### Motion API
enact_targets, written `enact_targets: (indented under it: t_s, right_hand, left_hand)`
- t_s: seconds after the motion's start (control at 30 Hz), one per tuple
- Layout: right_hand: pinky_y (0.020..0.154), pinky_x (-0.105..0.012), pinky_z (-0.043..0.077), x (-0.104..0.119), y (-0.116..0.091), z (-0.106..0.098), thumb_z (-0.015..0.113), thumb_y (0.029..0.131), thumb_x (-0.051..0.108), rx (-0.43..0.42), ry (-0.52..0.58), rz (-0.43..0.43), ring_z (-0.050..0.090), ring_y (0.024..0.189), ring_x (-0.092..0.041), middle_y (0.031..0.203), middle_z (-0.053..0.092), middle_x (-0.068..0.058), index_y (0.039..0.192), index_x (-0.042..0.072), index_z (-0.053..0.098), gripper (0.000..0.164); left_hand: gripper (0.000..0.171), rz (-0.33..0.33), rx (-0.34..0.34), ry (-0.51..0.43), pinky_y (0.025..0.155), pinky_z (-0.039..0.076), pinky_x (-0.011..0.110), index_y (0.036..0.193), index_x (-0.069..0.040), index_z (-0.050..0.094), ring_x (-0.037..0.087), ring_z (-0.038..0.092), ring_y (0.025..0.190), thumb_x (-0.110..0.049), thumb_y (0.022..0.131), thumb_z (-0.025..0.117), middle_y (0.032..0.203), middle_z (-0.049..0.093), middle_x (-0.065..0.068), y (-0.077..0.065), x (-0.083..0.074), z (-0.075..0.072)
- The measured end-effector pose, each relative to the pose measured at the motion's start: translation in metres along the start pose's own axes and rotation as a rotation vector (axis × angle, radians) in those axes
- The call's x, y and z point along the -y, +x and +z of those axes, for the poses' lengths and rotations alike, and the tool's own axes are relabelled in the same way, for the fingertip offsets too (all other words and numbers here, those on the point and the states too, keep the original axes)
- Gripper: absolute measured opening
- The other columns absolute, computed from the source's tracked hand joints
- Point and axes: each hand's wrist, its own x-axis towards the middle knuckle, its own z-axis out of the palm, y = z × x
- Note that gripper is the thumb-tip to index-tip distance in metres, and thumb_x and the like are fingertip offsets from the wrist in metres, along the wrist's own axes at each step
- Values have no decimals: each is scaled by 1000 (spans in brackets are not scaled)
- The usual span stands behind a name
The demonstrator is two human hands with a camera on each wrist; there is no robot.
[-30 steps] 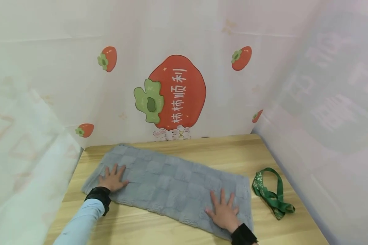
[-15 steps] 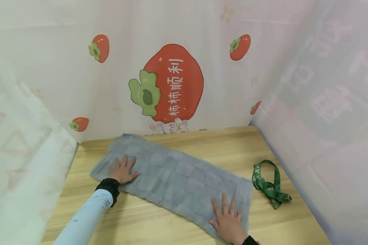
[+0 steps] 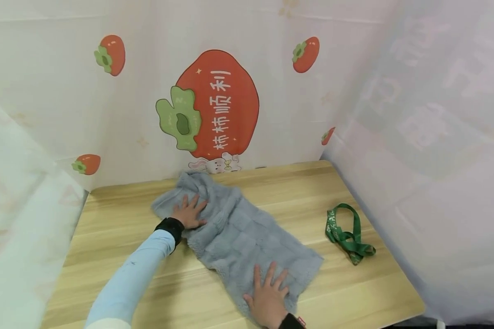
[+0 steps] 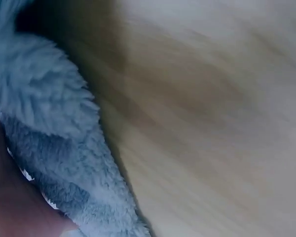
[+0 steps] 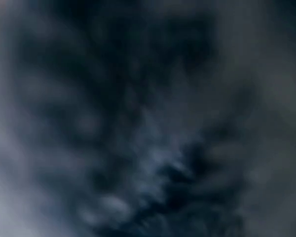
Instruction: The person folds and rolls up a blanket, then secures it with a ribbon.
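Observation:
A fluffy grey-blue towel [image 3: 251, 233] lies slantwise across the wooden table, its far left part bunched into folds. On that bunched part rests my left hand [image 3: 190, 213], fingers spread. My right hand [image 3: 268, 299] lies with fingers spread on the towel's near right end. In the left wrist view the towel's fuzzy edge [image 4: 84, 163] shows beside part of the left hand [image 4: 19, 192]. The right wrist view is dark and blurred, so little can be made out there.
A green printed strap [image 3: 347, 235], looped and crossed, lies on the right of the wooden table [image 3: 119, 228]. White sheets with persimmon prints [image 3: 226, 105] hang behind and on both sides, close to the table's edges.
Both hands have pushed over the table with the towel under them. The towel was flat and long; it now lies more slanted, shorter and wrinkled at the left. The head view has shifted.

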Motion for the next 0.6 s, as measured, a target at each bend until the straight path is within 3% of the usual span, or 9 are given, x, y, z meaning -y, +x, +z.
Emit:
enact_targets:
  t_s: [0.17, 0.27, 0.37, 0.5, 0.6]
  right_hand:
    - [82, -69, 49, 28, 3, -9, 62, 83, 69, 58, -86, 0, 30, 128, -73, 151, 30, -39, 152, 12, 40, 92]
    - [82, -65, 53, 49, 6, -18, 60, 79, 76, 152, -100, 26, 37, 125, -72, 151, 34, -37, 151, 16, 43, 96]
    - [89, -65, 51, 68, 10, -26, 56, 77, 81, 225, -140, 4, 44, 130, -60, 147, 43, -33, 150, 21, 46, 94]
    - [96, -65, 47, 91, 11, -33, 54, 79, 80, 262, -164, -92, 50, 134, -44, 141, 53, -29, 148, 24, 47, 89]
    - [87, -55, 55, 81, 9, -41, 59, 84, 72, 218, -83, -217, 61, 120, -39, 133, 61, -24, 146, 21, 49, 80]
  left_hand:
    - [72, 34, 20, 66, 109, 23, 76, 158, -20, 30, 53, 7, 150, -45, 97, 60, 167, 14, 17, 10, -17, -8]
    - [70, 82, -12, 140, 107, 29, 73, 156, -20, 34, 51, 15, 150, -43, 96, 63, 165, 21, 16, 17, -29, -12]
    - [71, 115, -50, 220, 106, 34, 71, 155, -19, 36, 48, 21, 149, -43, 95, 65, 164, 26, 15, 22, -40, -12]
    - [72, 86, -111, 238, 105, 36, 70, 155, -16, 35, 44, 27, 148, -41, 95, 67, 162, 30, 16, 12, -40, -14]
    - [69, 56, -192, 176, 105, 37, 68, 154, -10, 33, 44, 32, 146, -30, 97, 66, 159, 34, 20, -9, -49, -28]
